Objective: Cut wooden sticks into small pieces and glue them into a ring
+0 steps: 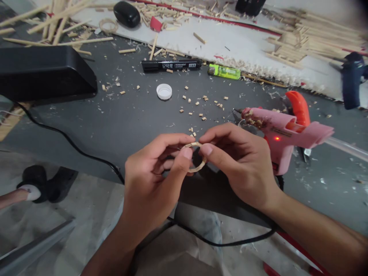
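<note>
Between my hands, over the front edge of the grey table, is a small wooden ring (198, 167) pieced together from short bits of stick. My left hand (156, 172) is closed on its left side, thumb on top and fingers behind. The thumb and forefinger of my right hand (241, 165) pinch the upper right of the ring. Part of the ring is hidden behind my fingers. Just beyond it lie several tiny wooden pieces (201, 115). A pink glue gun (283, 130) with a lit red light rests right of my right hand.
A white cap (164, 92), a black marker (171, 65) and a green lighter (224, 72) lie farther back. A black box-shaped object (46, 73) stands at left, a cord running from it. Orange-handled pliers (299, 107) lie behind the glue gun. Wooden sticks (324, 34) pile up at the back.
</note>
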A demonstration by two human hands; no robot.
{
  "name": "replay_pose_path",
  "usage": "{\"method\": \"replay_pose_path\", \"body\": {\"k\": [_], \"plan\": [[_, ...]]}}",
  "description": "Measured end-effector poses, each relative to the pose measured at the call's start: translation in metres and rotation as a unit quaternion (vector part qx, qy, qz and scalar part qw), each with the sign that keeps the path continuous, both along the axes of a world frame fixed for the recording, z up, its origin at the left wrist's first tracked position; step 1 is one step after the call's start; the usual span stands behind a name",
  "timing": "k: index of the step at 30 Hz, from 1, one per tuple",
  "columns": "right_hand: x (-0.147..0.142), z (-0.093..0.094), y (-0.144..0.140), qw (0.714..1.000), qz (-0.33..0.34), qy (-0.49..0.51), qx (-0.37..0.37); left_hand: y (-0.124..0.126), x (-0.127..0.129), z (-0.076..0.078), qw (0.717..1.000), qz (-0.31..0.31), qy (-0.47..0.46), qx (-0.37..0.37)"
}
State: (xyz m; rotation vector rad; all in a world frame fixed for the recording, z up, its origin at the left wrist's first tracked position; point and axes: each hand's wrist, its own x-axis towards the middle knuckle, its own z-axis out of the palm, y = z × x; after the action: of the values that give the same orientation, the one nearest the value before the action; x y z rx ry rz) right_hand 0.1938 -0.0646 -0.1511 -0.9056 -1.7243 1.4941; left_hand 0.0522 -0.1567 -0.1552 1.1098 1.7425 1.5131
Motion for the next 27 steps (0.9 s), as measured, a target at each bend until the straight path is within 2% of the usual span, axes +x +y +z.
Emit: {"method": "replay_pose_path", "body": {"k": [9, 15, 21, 27], "plan": [[0.002, -0.002, -0.001, 1.000, -0.017, 0.001, 0.008, -0.001, -0.002, -0.001, 0.999, -0.006, -0.044, 0.008], [0.001, -0.003, -0.001, 0.998, -0.047, 0.034, 0.001, -0.002, -0.004, -0.003, 0.993, -0.055, -0.107, 0.014], [0.003, -0.004, 0.001, 0.995, 0.002, 0.072, -0.068, -0.002, 0.000, -0.005, 0.994, -0.008, -0.105, 0.020], [0.002, -0.008, 0.002, 0.997, 0.015, 0.051, -0.049, 0.002, 0.000, -0.011, 0.992, 0.007, -0.126, 0.028]]}}
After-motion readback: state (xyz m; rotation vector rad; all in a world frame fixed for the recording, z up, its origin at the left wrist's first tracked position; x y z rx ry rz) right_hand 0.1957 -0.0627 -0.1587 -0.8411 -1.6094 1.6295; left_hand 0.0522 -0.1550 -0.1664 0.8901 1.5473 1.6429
